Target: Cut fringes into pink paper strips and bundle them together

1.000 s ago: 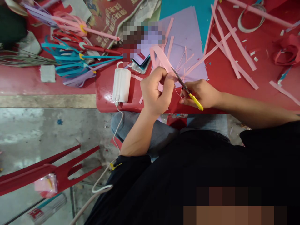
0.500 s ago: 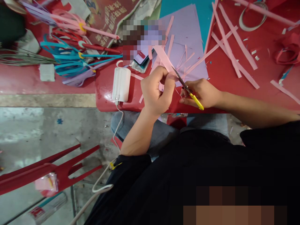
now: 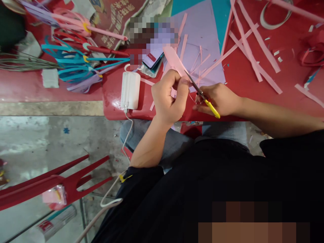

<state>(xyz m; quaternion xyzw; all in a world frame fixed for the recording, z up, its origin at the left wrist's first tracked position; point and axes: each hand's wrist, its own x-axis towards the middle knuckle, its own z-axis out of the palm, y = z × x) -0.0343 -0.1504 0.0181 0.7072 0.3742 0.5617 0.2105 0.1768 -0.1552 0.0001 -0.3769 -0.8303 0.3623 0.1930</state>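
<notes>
My left hand [image 3: 170, 96] pinches a pink paper strip [image 3: 174, 60] between thumb and fingers, its wide end pointing up and away. Yellow-handled scissors [image 3: 211, 108] are gripped in my right hand [image 3: 219, 98], with their blades against the strip's edge beside my left thumb. Whether the blades are fully closed I cannot make out. Under both hands lies a lilac paper sheet [image 3: 215, 69] with thin pink offcuts [image 3: 201, 55] scattered on it. A phone [image 3: 153, 61] rests just beyond my left hand.
A white power bank [image 3: 130, 90] with a cable sits left on the red table [image 3: 253, 108]. Blue paper-strip loops [image 3: 69, 62] and pink ones lie further left. Long pink strips [image 3: 258, 40] and a roll of tape [image 3: 263, 23] are at the right. A red stool [image 3: 68, 185] stands below left.
The pink strip's far end has shifted slightly and shows more of its width. Both hands keep nearly the same place and hold. The whole view has shifted a little.
</notes>
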